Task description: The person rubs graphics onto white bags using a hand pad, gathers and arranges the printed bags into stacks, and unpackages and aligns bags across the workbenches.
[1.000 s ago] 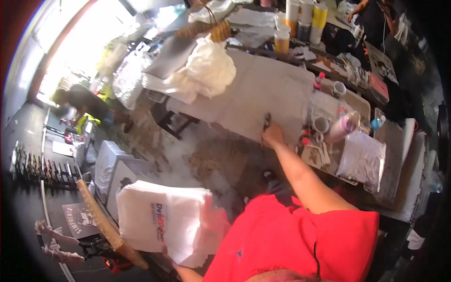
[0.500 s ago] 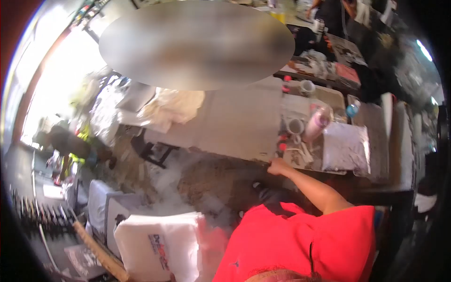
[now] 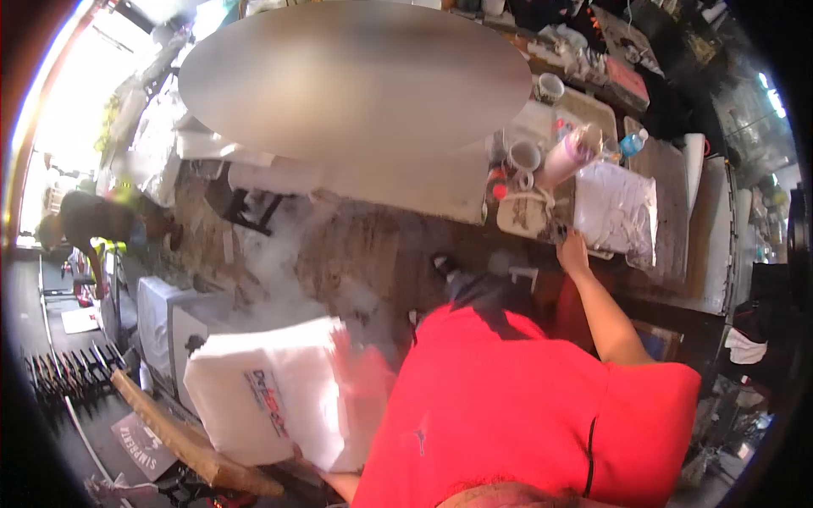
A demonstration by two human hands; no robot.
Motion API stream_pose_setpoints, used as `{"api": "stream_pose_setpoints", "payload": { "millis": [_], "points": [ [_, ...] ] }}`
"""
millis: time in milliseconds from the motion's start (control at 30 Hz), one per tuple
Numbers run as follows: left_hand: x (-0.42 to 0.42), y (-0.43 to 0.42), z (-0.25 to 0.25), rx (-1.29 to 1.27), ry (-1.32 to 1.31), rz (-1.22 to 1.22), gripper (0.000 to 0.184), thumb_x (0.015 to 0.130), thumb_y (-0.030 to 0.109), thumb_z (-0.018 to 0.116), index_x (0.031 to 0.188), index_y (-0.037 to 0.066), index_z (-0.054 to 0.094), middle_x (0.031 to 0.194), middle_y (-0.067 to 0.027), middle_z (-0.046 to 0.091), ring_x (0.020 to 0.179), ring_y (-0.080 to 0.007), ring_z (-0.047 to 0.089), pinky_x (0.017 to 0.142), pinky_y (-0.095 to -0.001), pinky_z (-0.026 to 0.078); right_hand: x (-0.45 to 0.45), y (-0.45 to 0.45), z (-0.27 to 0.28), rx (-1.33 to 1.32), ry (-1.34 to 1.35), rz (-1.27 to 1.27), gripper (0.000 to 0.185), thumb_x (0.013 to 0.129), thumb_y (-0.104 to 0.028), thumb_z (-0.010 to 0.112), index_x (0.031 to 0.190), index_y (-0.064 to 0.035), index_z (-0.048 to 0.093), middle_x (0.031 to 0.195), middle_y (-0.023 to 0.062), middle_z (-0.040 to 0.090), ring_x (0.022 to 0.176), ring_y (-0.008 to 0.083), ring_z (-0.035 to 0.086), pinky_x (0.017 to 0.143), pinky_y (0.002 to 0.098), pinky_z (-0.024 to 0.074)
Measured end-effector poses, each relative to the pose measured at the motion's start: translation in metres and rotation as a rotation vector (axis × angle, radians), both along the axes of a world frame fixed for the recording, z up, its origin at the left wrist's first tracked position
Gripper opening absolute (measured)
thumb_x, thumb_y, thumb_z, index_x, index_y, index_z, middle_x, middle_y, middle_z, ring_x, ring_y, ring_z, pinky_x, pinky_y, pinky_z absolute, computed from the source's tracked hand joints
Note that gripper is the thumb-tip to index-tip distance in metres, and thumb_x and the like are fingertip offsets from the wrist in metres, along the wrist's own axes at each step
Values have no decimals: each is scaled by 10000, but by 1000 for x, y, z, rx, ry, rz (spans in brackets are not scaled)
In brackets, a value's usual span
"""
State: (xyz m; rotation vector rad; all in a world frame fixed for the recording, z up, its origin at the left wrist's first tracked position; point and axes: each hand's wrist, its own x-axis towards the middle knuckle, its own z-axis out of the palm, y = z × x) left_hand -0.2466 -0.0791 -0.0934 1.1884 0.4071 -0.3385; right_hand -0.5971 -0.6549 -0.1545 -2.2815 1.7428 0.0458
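A thick stack of white sheets or bags with blue and red print lies at my lower left. My left hand grips its lower edge, fingers mostly hidden beneath. At the front edge of a cluttered tray, my right hand is closed around a small dark object too small to name. Just beyond that hand is a clear plastic-wrapped packet. White cups, a pinkish rolled cylinder and a red-capped bottle stand on or beside the tray.
A pale worktable stretches ahead, partly blurred out. A dark stool stands below it. At far left, a person bends over. A cardboard edge and a wrapped box flank the stack. Another table edge lies right.
My right hand has moved right, from the pale table's edge to the tray's front edge. The stack remains in my left hand. The camera view has shifted.
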Motion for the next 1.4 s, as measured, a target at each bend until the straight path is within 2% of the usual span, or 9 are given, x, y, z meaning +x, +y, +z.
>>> {"api": "stream_pose_setpoints", "payload": {
  "millis": [300, 367, 600, 700, 933, 1033, 1233, 1300, 1400],
  "points": [
    [16, 201, -30, 115, 30, 222, 487, 808, 360, 623, 1136, 2, 585, 1035, -145, 643, 881, -283, 637, 815, -398, 511, -35, -52, -112, -278, 646, 665, 214, 868, -122, 502, 975, -19, 657, 1001, 155, 652, 940, 283, 595, 868, 384, 440],
    [21, 217, -37, 63, 36, 235, 488, 794, 362, 637, 1120, 2, 593, 1013, -145, 650, 868, -282, 640, 806, -398, 511, 11, -25, -33, -190, 104, 403, 237, 838, -135, 527, 925, 27, 677, 984, 251, 645, 964, 377, 597, 882, 458, 448],
    [23, 237, -60, 44, 4, 353, 429, 741, 240, 660, 1092, 2, 603, 963, -133, 651, 845, -277, 628, 773, -371, 504, 224, 39, 78, 902, 372, 983, 434, 868, -408, 593, 759, 5, 666, 672, 86, 608, 583, 210, 582, 599, 372, 484],
    [26, 219, -47, -35, 13, 359, 435, 728, 207, 659, 1103, -4, 597, 969, -139, 649, 858, -277, 631, 791, -373, 508, 351, 152, 102, 1096, -509, 1146, 405, 857, -350, 683, 1044, 9, 655, 999, 47, 628, 885, 117, 560, 783, 279, 467],
    [35, 274, -134, -190, -11, 300, 505, 705, 184, 659, 1161, -14, 566, 1005, -143, 640, 910, -284, 622, 836, -389, 506, 539, 334, 10, 1602, -436, 962, 828, 776, -438, 721, 1416, -35, 383, 1409, 181, 447, 1304, 275, 431, 1070, 385, 347],
    [28, 260, -111, 155, -9, 422, 511, 719, 228, 642, 1163, -16, 582, 1036, -141, 640, 997, -299, 596, 904, -407, 472, 543, 352, 45, 2291, -178, 708, 726, 833, -401, 642, 1411, -43, 387, 1361, 141, 509, 1222, 255, 515, 1040, 402, 389],
    [-12, 94, 96, -370, 156, 195, 631, 825, 455, 452, 1274, 19, 527, 1219, -157, 584, 1101, -325, 550, 982, -420, 416, 556, 352, 54, 1962, -90, 959, 892, 788, -688, 592, 1423, -93, 395, 1456, 143, 416, 1273, 270, 474, 1059, 418, 351],
    [-10, 86, 96, -296, 116, 217, 626, 838, 455, 423, 1223, -19, 563, 1196, -189, 593, 1070, -328, 570, 949, -432, 448, 550, 352, 80, 1865, -9, 971, 804, 752, -541, 701, 1382, -108, 451, 1379, 146, 496, 1202, 261, 528, 1003, 388, 408],
    [35, 271, -146, 334, -139, -247, 577, 844, 405, 436, 1152, -59, 589, 1157, -226, 598, 1015, -342, 591, 895, -435, 478, 552, 351, 77, 1669, -1, 1130, 689, 702, -342, 741, 1307, -99, 521, 1257, 137, 572, 1115, 252, 570, 921, 378, 463]
  ]
}}
